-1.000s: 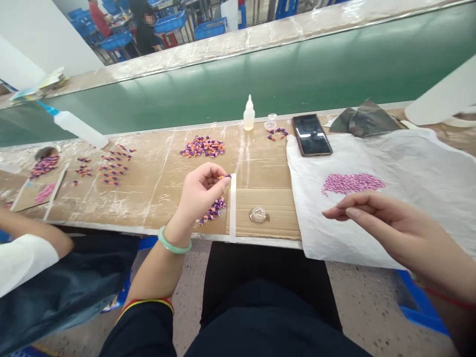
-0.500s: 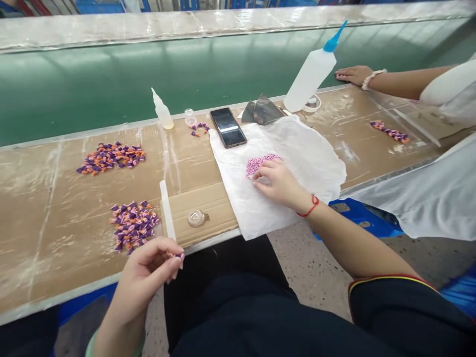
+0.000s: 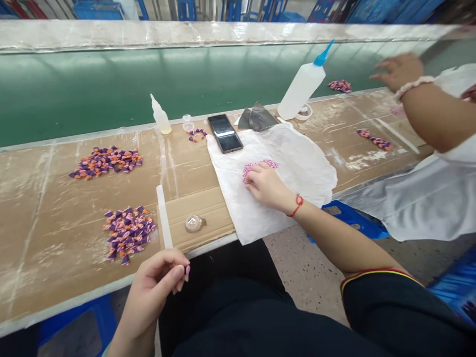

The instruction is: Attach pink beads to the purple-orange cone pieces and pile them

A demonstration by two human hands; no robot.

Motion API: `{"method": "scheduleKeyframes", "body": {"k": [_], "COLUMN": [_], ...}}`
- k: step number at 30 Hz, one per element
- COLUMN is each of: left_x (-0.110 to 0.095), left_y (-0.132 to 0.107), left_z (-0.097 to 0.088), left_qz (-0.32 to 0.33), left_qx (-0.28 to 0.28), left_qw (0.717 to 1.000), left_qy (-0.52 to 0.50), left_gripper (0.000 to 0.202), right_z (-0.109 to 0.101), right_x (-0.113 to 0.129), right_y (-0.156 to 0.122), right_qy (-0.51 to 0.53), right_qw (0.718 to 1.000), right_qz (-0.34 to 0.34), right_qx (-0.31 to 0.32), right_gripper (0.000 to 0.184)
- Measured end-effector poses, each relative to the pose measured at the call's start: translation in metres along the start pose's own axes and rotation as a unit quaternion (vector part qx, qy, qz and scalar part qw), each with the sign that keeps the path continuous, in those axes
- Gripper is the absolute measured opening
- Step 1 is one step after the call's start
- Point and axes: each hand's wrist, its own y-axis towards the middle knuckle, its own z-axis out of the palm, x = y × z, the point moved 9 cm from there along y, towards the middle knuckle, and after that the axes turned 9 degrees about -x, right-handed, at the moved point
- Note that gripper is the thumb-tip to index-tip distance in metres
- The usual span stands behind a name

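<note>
My left hand [image 3: 158, 285], low at the table's front edge, pinches a small purple-and-pink piece [image 3: 187, 270] between thumb and fingertips. Most of that piece is hidden by the fingers. On a white cloth [image 3: 305, 163], my right hand [image 3: 266, 186] has its fingers curled together at a patch of tiny pink beads [image 3: 268, 163]. Whatever lies between those fingertips cannot be made out. Close to my left hand is a pile of purple, pink and orange pieces [image 3: 128, 233]; a second pile [image 3: 107, 162] lies farther back.
A phone [image 3: 225, 133], a small dropper bottle [image 3: 160, 116] and a large bottle with a blue nozzle [image 3: 303, 89] stand or lie along the back. A round clear piece [image 3: 193, 223] rests on cardboard beside a white strip [image 3: 163, 215]. A co-worker's arm [image 3: 427, 106] reaches in at right.
The co-worker's hand has lifted off the green surface, and a small pile of pieces shows there. My right hand stays at the beads; my left still holds its piece. The view has shifted slightly.
</note>
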Motion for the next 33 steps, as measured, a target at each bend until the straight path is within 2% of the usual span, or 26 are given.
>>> {"method": "scheduleKeyframes", "body": {"k": [3,7,11,13,15,17,25,33], "left_x": [0.001,0.001,-0.004,-0.009,-0.012,-0.013,-0.014,-0.010], "left_y": [-0.004,-0.003,0.003,0.005,0.007,0.006,-0.002,-0.001], "left_z": [0.007,0.027,0.060,0.076,0.084,0.086,0.085,0.083], "left_qz": [-0.008,0.003,0.024,0.042,0.058,0.069,0.083,0.039], "left_qx": [-0.030,-0.010,0.041,0.071,0.072,0.063,0.066,0.055], "left_qw": [1.000,1.000,0.998,0.994,0.990,0.987,0.982,0.990], "left_qy": [0.001,0.001,-0.038,-0.072,-0.106,-0.127,-0.156,-0.128], "left_gripper": [0.028,0.024,0.024,0.032,0.039,0.040,0.034,0.033], "right_z": [0.001,-0.009,-0.025,-0.038,-0.049,-0.054,-0.062,-0.065], "right_x": [0.003,0.015,0.064,0.090,0.106,0.116,0.135,0.144], "right_y": [0.001,-0.006,-0.024,-0.034,-0.041,-0.045,-0.048,-0.051], "right_qy": [-0.009,0.027,0.151,0.267,0.344,0.365,0.288,0.295], "right_qw": [1.000,0.999,0.988,0.962,0.933,0.920,0.929,0.917], "right_qz": [0.010,0.024,-0.014,-0.027,-0.025,-0.026,-0.087,-0.187], "right_qx": [0.000,-0.021,-0.026,-0.059,-0.105,-0.140,-0.216,-0.195], "right_gripper": [0.013,0.014,0.016,0.016,0.014,0.012,0.014,0.028]}}
